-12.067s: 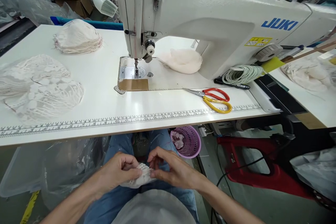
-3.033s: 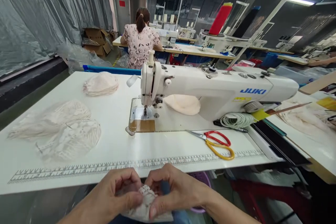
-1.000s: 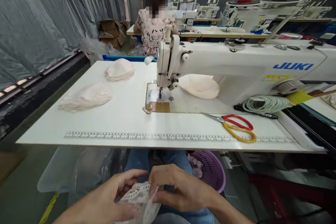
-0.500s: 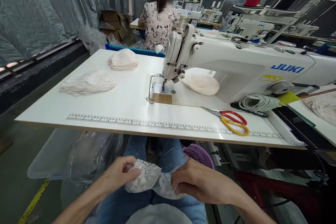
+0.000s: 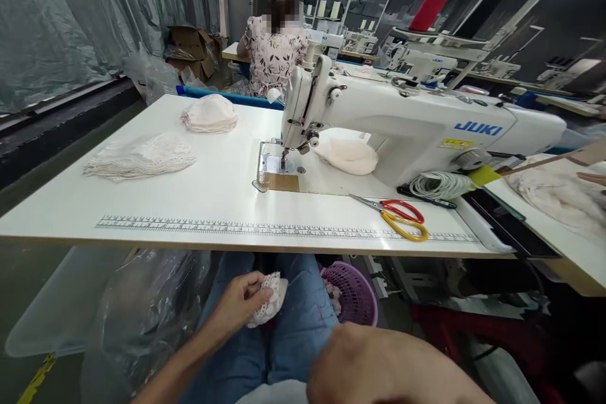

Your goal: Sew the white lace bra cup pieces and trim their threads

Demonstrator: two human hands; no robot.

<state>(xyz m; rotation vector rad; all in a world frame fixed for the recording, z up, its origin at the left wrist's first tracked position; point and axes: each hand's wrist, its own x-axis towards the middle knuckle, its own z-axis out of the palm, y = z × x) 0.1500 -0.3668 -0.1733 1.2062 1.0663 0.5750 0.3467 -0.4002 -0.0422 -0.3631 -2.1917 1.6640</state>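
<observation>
My left hand pinches a small white lace piece between thumb and fingers, low over my lap in front of the table edge. Close to the camera, my right hand is blurred, and its fingers are out of sight behind the hand. Above both hands stands the white sewing machine, with a pale cream fabric piece lying under its arm. To the left on the table lie a lace-edged stack and a smaller pale fabric stack.
Scissors with red and yellow handles lie near the table's front edge, beside a coiled white cord. A purple basket stands below the table. Ahead, another person sits facing away.
My right hand has let go of the lace piece and come back toward the camera. My left hand still holds the piece, now more bunched. The view has shifted right.
</observation>
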